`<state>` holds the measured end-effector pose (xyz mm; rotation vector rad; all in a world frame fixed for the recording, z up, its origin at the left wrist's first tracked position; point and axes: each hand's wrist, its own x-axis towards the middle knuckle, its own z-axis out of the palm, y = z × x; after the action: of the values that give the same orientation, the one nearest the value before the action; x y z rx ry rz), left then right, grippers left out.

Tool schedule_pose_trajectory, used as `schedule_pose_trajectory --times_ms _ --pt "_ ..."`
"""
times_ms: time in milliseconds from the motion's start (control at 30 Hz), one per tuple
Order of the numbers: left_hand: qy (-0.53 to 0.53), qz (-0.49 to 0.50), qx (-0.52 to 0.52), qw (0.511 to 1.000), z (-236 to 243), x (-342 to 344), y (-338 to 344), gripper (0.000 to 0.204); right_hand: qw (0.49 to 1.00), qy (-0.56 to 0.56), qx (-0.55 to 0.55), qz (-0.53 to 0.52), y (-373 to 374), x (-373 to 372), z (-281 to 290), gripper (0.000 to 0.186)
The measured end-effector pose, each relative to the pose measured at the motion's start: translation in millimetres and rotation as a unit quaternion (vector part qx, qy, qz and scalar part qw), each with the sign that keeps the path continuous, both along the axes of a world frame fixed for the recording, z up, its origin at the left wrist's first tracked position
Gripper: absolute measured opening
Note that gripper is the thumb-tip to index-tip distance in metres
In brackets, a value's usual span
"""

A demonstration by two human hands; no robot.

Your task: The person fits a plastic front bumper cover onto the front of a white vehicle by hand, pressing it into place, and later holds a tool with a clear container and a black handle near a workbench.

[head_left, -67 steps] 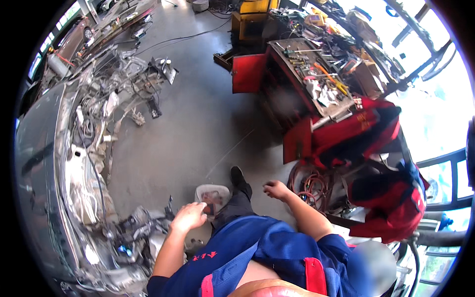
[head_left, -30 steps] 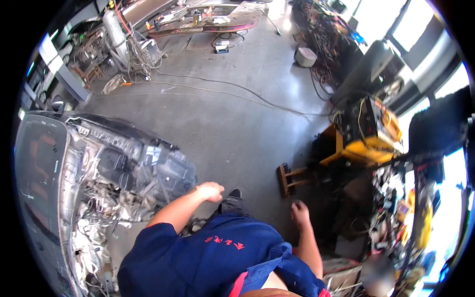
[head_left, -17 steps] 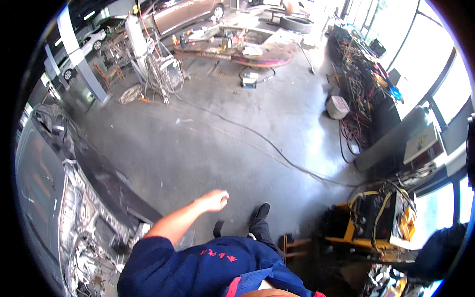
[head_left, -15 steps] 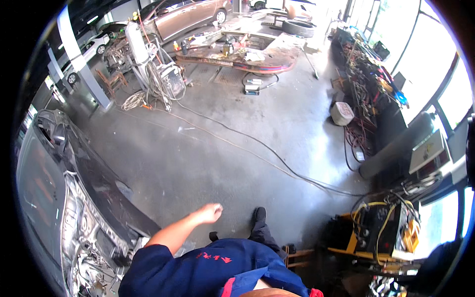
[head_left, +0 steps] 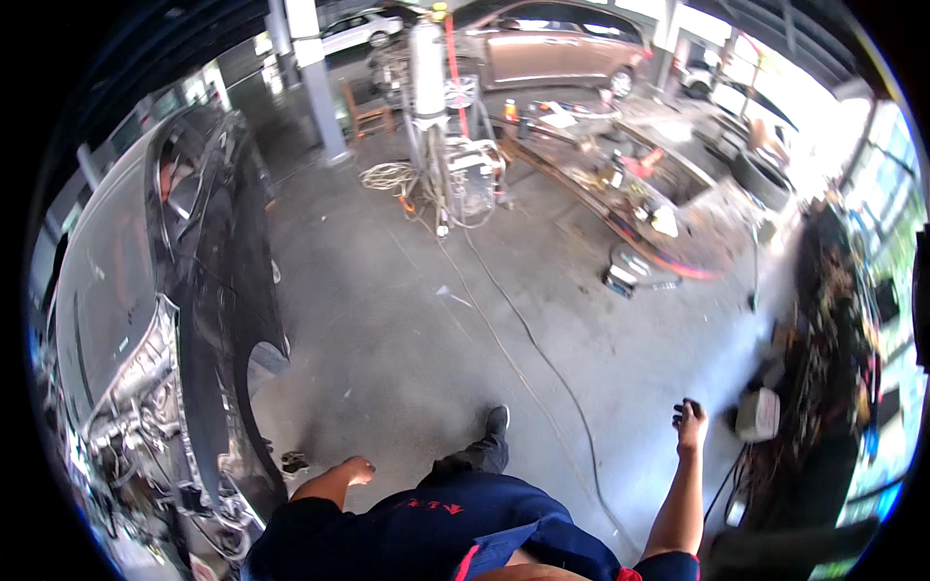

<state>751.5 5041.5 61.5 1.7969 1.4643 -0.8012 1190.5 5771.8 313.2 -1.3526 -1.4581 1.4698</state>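
My left hand (head_left: 359,470) is low in front of me, a little right of the dark car with its front stripped (head_left: 203,378); its fingers are curled, and I cannot make out what, if anything, is in them. My right hand (head_left: 691,420) swings out at the right over the floor with loosely bent, parted fingers and nothing seen in it. It is nearest the whitish container (head_left: 758,414) by the crowded bench (head_left: 823,310). My shoe (head_left: 498,422) is on the grey floor ahead.
Ahead stand a gas cylinder (head_left: 428,68) on a cart with coiled hoses (head_left: 387,177), a pillar (head_left: 325,107) and a low metal frame (head_left: 668,252) with scattered items. Cables (head_left: 523,329) cross the floor. A bronze car (head_left: 552,53) and loose tyres (head_left: 756,179) are behind.
My view has swung from the red tool cabinet and yellow machine toward the cylinder cart and open floor. My right hand has come back into sight, raised out to the right.
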Motion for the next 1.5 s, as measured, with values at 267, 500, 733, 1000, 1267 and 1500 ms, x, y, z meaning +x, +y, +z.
schedule_pose_trajectory --times_ms 267,500,733,1000,1267,1500 --pt "-0.1 0.523 0.087 0.842 119.0 -132.5 344.5 0.037 0.871 -0.055 -0.453 0.18 89.8 -97.7 -214.1 0.017" --pt "-0.171 0.671 0.319 0.647 156.9 -282.0 536.0 0.026 0.835 -0.219 -0.497 0.083 163.6 -128.0 -234.6 0.011" --pt "0.05 0.689 0.137 0.71 101.5 -321.1 619.2 0.027 0.853 -0.33 -0.375 0.151 396.1 -245.7 -320.0 0.018" --pt "-0.085 0.65 0.068 0.752 78.4 -338.3 698.2 0.03 0.949 -0.219 -0.031 0.226 680.9 -611.7 -179.5 0.015" --pt "-0.091 0.664 0.142 0.728 96.6 -524.6 907.9 0.024 0.923 -0.186 -0.217 0.256 795.8 -776.2 -152.6 0.016" --pt "-0.196 0.798 0.257 0.508 144.1 -602.8 1020.9 0.028 0.93 -0.105 -0.296 0.189 879.4 -833.4 -163.7 0.02"
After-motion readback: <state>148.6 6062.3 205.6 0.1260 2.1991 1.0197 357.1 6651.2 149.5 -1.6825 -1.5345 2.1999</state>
